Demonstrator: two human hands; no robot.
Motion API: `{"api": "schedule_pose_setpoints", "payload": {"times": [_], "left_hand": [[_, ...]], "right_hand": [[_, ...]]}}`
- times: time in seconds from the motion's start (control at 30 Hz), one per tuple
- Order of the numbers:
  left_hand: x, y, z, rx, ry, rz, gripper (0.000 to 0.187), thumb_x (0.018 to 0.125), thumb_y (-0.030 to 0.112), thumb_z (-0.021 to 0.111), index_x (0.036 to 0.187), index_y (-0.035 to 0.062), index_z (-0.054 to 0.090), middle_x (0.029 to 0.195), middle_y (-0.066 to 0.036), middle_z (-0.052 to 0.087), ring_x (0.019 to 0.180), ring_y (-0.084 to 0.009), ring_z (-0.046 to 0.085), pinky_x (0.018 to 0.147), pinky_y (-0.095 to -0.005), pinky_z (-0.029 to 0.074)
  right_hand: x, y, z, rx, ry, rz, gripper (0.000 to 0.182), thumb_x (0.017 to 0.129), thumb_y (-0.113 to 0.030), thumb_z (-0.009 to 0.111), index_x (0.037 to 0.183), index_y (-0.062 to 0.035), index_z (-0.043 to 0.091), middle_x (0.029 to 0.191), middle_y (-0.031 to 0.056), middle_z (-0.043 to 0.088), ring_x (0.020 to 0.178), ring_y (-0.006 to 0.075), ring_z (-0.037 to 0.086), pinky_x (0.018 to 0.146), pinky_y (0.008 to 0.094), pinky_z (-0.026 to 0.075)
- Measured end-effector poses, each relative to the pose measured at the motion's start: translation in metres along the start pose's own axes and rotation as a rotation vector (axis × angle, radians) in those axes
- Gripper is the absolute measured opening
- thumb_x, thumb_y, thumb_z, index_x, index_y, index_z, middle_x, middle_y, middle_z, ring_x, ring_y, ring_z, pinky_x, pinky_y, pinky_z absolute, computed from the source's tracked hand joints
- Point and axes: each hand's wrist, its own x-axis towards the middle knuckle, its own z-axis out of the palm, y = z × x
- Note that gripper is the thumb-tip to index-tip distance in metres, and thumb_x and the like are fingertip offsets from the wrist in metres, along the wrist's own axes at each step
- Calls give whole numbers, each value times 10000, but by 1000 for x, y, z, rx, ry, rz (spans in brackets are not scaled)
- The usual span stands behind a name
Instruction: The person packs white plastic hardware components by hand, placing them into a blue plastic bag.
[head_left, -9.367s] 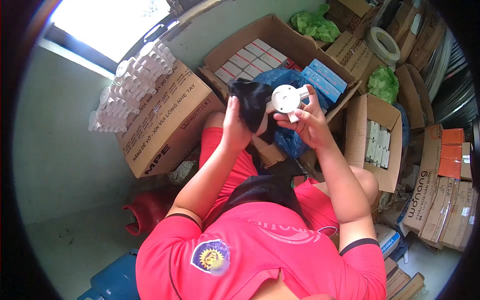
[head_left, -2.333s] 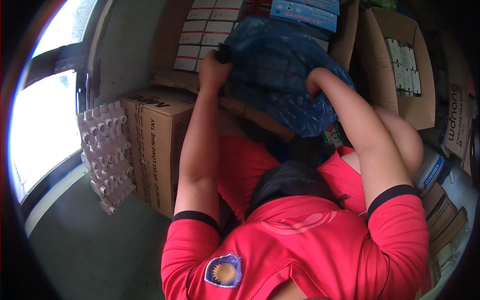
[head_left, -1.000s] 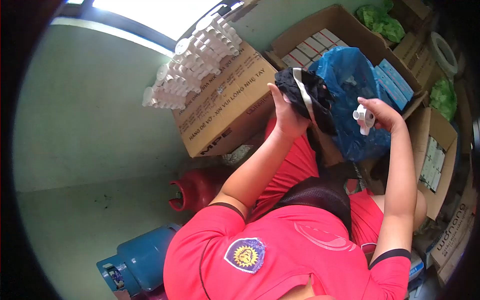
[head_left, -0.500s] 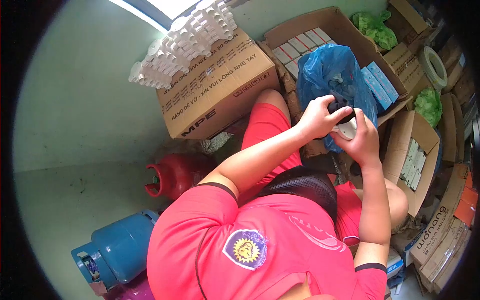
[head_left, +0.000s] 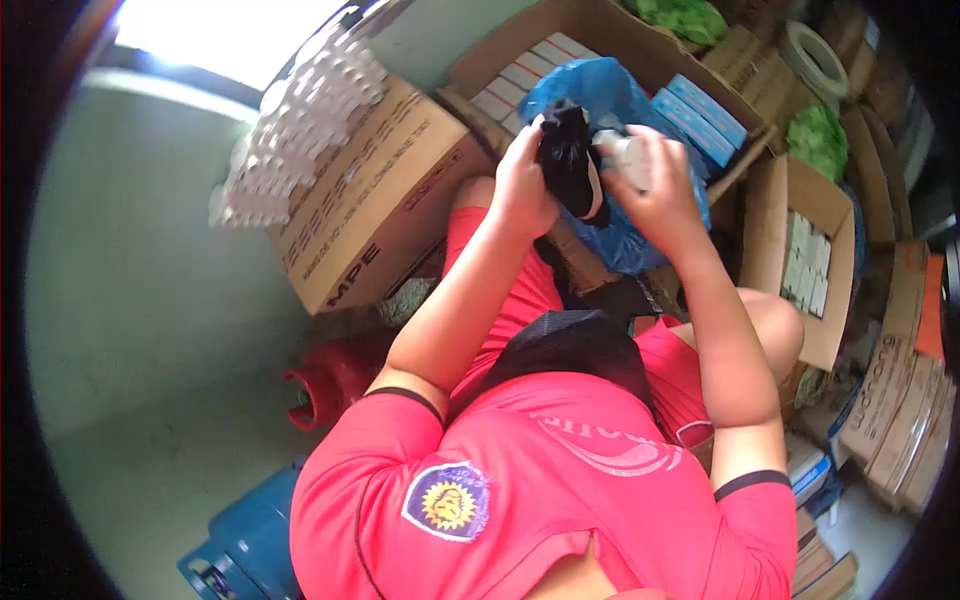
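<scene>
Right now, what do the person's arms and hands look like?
Both arms are bare from short red sleeves edged with a dark band. The left hand and right hand wear no gloves, and no rings or watch can be seen. The red shirt carries a round sun badge.

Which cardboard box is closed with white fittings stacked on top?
The printed box to the left of the left hand, fittings stacked on top. The other boxes are open, holding small cartons.
</scene>
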Motion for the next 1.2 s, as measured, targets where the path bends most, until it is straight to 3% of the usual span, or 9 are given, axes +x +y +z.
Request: {"api": "schedule_pose_setpoints", "payload": {"times": [0.13, 0.33, 0.5, 0.63, 0.7, 0.83, 0.93, 1.07, 1.2], "left_hand": [[-3, -11, 1, 807, 164, 196, 261, 966, 208, 713, 1114, 1, 654, 985, -50, 684, 888, -102, 620, 759, -282, 523], [-4, 9, -12, 1062, 105, 21, 195, 1006, 178, 661, 1044, -10, 688, 874, -19, 699, 734, -66, 608, 631, -257, 503], [-5, 17, -16, 1471, 96, 416, 188, 997, 196, 669, 975, 9, 663, 798, -21, 653, 666, -81, 570, 559, -259, 452], [-10, 23, 4, 1410, -2, 599, 209, 963, 191, 696, 986, -13, 654, 823, -24, 657, 710, -91, 594, 606, -264, 489], [-12, 47, -4, 1385, -114, 400, 247, 918, 203, 733, 1007, -9, 643, 820, -29, 653, 735, -131, 618, 659, -301, 519], [2, 65, -11, 1175, -241, 687, 304, 916, 222, 675, 1112, -1, 609, 993, -98, 668, 848, -205, 646, 757, -361, 541], [7, 51, 0, 629, -79, 540, 621, 960, 558, 534, 1350, 74, 523, 1318, -120, 574, 1196, -285, 533, 1002, -467, 462], [1, 23, 11, 107, -114, 137, 792, 988, 714, 409, 1511, 120, 436, 1510, -107, 494, 1440, -302, 423, 1173, -490, 381], [12, -1, -6, 311, 97, 101, 619, 1046, 595, 444, 1368, 76, 540, 1228, -105, 667, 1097, -240, 675, 953, -421, 565]], "right_hand": [[3, -10, 11, 35, -63, -86, 684, 711, -172, 852, 1314, -92, 539, 1246, 203, 544, 1133, 449, 576, 973, 485, 514], [-5, -20, 22, -20, -104, -34, 565, 741, -199, 836, 1261, -125, 628, 1324, 238, 552, 1135, 436, 629, 943, 477, 559], [6, -14, 29, 280, -122, -41, 719, 620, -286, 913, 1244, -52, 644, 1321, 236, 558, 1132, 431, 646, 970, 456, 545], [27, -10, 12, 355, -241, -148, 666, 653, -354, 898, 1185, -18, 680, 1036, 163, 672, 999, 352, 682, 899, 379, 545], [30, -8, 1, 629, -456, 40, 646, 700, -392, 881, 1194, -27, 679, 973, 125, 683, 928, 286, 683, 857, 355, 544], [43, -15, -8, 1147, -671, 313, 544, 836, -477, 794, 1153, -50, 680, 905, 49, 688, 819, 143, 652, 743, 298, 530], [51, -17, 25, 1507, -97, 215, 479, 996, -536, 582, 1040, -68, 674, 886, 54, 678, 730, 141, 629, 655, 310, 506], [46, -11, 58, 926, 292, 44, 498, 1000, -537, 538, 1052, -69, 700, 1070, 148, 666, 994, 309, 643, 886, 440, 481], [47, -28, 25, 511, 421, -36, 413, 1014, -431, 531, 1087, -60, 695, 1150, 186, 649, 1111, 374, 622, 993, 489, 438]]}}
